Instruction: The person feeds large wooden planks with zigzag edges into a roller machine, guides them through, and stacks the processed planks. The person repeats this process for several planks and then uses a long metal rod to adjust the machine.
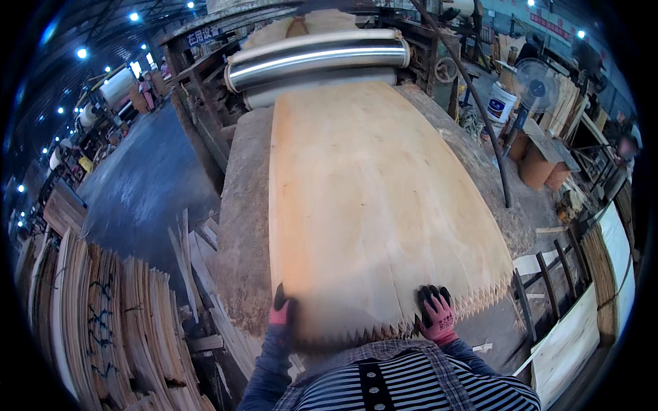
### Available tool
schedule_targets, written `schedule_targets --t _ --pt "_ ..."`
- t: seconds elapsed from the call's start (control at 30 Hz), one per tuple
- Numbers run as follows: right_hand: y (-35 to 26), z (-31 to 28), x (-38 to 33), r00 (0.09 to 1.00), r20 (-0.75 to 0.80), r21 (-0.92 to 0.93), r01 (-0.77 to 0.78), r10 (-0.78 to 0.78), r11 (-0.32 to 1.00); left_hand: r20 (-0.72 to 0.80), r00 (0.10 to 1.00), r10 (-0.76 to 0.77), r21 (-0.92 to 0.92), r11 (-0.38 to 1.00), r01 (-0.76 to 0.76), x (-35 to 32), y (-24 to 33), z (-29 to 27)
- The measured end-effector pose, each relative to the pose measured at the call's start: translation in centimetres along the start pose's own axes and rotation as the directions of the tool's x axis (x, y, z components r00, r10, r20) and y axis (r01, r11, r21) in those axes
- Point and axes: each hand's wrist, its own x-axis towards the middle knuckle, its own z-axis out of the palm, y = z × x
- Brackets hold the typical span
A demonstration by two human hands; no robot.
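Note:
A broad, pale wood veneer sheet [370,198] stretches away from me, its near edge torn into jagged teeth. Its far end reaches a pair of large rollers [319,63], the upper one shiny metal. My right hand [436,315], in a pink glove with black fingers, lies open on the sheet by the jagged edge, fingers spread. At the sheet's near left corner rests my left hand [282,309], gloved alike; it is partly blurred, with its fingers stretched forward along the edge. Below the sheet is a worn, dusty table [240,226].
Upright bundles of veneer [103,322] stand at the left, beside loose strips [195,264]. A dark slanting pole [473,96] rises right of the table. Beyond it are a white bucket [500,104], a fan [536,83] and brown boxes [538,164]. Pale boards [565,342] lean at near right.

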Motion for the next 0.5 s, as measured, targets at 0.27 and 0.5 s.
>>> schedule_targets --t 0.27,0.5 --pt "-0.5 -0.8 0.7 1.0 -0.019 0.017 0.011 -0.011 1.0 0.051 0.99 0.134 -0.124 0.984 -0.127 -0.4 1.1 0.2" --pt "-0.5 -0.5 0.4 1.0 -0.02 0.008 -0.016 0.016 1.0 0.044 0.998 0.047 0.023 0.999 -0.048 0.1 0.2 -0.2"
